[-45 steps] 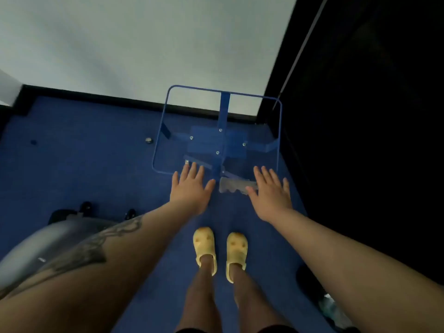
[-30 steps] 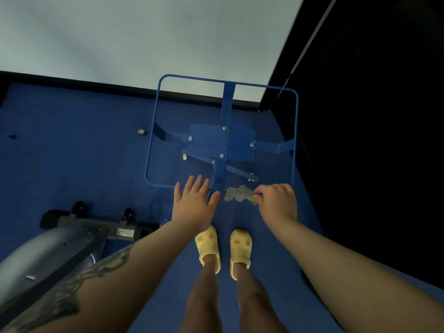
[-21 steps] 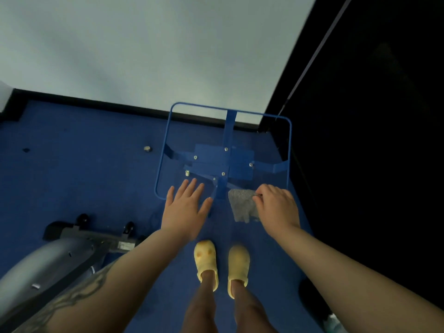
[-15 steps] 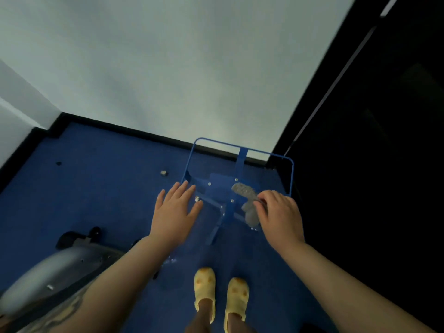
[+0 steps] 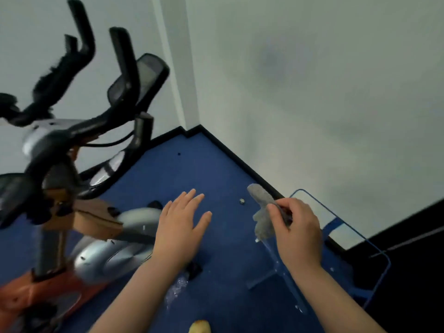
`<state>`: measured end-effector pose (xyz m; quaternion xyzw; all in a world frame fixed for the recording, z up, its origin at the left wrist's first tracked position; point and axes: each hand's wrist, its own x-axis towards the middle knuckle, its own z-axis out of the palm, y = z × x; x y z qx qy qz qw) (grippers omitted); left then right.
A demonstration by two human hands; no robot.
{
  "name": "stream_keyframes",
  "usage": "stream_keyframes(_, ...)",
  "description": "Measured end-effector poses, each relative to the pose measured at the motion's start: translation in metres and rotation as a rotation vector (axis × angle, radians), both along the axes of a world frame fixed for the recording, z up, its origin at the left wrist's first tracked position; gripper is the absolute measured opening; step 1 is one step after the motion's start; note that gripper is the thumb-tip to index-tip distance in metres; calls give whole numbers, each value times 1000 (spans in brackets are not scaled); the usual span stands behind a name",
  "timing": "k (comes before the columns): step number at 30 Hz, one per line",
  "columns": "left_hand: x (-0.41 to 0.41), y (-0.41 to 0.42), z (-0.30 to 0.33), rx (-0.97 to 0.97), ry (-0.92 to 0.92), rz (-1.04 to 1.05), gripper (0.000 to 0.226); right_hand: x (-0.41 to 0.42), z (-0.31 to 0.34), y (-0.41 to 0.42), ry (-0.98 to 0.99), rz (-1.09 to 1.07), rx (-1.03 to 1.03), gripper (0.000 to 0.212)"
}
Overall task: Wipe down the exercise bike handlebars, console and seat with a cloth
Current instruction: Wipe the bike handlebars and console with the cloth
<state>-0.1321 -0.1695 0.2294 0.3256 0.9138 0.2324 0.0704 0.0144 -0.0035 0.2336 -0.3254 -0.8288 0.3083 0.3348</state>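
The cloth [image 5: 263, 213] is now off the floor, pinched in her right hand [image 5: 296, 233]; left hand [image 5: 181, 230] spread empty, and the blurred bike [image 5: 79, 145] at left looks next.

You stood on a blue carpet [image 5: 216, 164] in a corner, pale walls [image 5: 312, 80] meeting black skirting [image 5: 240, 159], blue frame [image 5: 360, 236] nearby.

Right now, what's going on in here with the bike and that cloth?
A person stands on blue carpet beside an exercise bike. The right hand pinches a grey cloth, which hangs in the air. The left hand is open and empty, fingers spread. The cloth touches no part of the bike, so the handlebars and console look not yet wiped. The seat is hard to make out.
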Motion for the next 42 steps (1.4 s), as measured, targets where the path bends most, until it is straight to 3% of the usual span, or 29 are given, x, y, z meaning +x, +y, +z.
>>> stream_keyframes(11,1,-242,5,66,-53,431,51,-79,-2,-195,-35,390,30,9)
stream_keyframes(19,-43,-375,30,100,24,359,49,-116,5,-326,34,261,-66,13)
stream_keyframes(24,-70,-395,45,147,27,280,52,-132,27,-357,106,149,-156,10)
stream_keyframes(33,-109,-367,62,218,46,171,50,-153,56,-339,191,52,-208,11)
stream_keyframes(38,-139,-341,71,218,88,140,51,-188,62,-319,224,65,-186,9)
stream_keyframes(42,-164,-325,75,243,113,145,49,-228,84,-310,225,141,-55,10)
